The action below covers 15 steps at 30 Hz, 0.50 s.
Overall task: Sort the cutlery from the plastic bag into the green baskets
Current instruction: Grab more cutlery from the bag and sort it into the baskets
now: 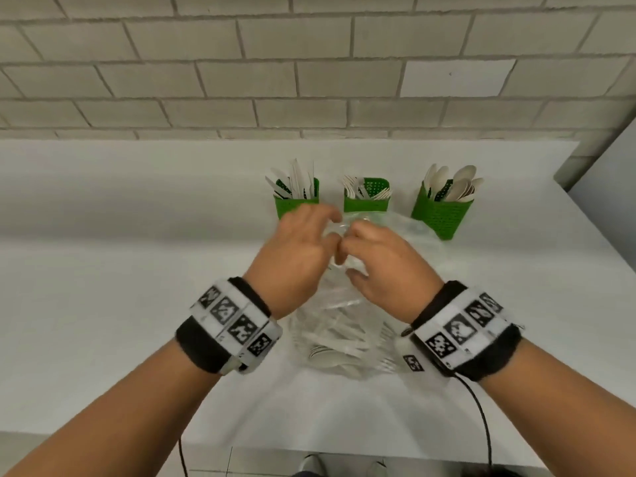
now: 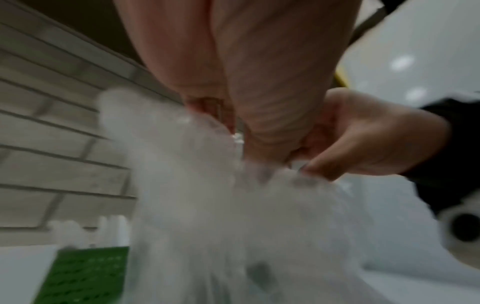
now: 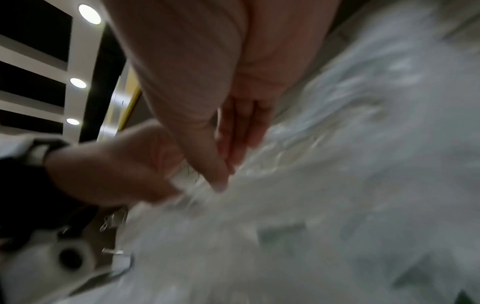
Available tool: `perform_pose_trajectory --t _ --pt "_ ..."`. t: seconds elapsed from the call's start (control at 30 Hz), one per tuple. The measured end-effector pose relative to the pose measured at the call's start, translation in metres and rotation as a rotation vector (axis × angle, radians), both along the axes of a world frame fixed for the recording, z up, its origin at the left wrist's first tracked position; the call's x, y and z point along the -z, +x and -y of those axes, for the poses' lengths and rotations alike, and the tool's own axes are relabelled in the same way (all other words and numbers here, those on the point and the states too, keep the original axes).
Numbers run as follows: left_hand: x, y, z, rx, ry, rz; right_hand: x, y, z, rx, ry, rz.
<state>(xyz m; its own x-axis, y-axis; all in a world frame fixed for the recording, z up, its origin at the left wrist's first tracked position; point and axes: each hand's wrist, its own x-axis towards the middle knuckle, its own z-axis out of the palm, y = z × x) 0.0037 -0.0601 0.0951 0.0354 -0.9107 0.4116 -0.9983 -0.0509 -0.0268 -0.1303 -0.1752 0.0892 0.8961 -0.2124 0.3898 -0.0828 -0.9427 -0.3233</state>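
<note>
Fingers of both hands pinched the bag's (image 1: 339,325) gathered top, left hand (image 1: 296,249) and right hand (image 1: 385,259) touching above the counter (image 1: 120,270); cutlery (image 1: 339,346) lay inside it, while three green baskets (image 1: 441,213) stood just behind, holding knives, forks and spoons
</note>
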Motion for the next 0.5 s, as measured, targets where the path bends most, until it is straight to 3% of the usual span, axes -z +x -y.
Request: perform_pose_trajectory --t 0.1,0.17,0.27,0.37,0.5 --pt "0.012 -0.003 0.011 0.113 0.126 0.036 0.011 0.002 0.01 0.021 0.016 -0.371" --pt "0.02 0.0 0.011 0.128 0.391 0.096 0.018 -0.004 0.018 0.024 0.021 -0.624" --pt "0.021 0.006 0.012 -0.09 0.789 0.172 0.021 -0.009 0.019 0.039 -0.084 -0.931" --pt "0.012 0.011 0.011 -0.238 0.98 0.135 0.013 -0.013 0.017 0.113 -0.264 -1.099" --pt "-0.001 0.013 0.01 -0.235 1.171 0.296 -0.006 -0.014 0.01 0.066 -0.374 -1.096"
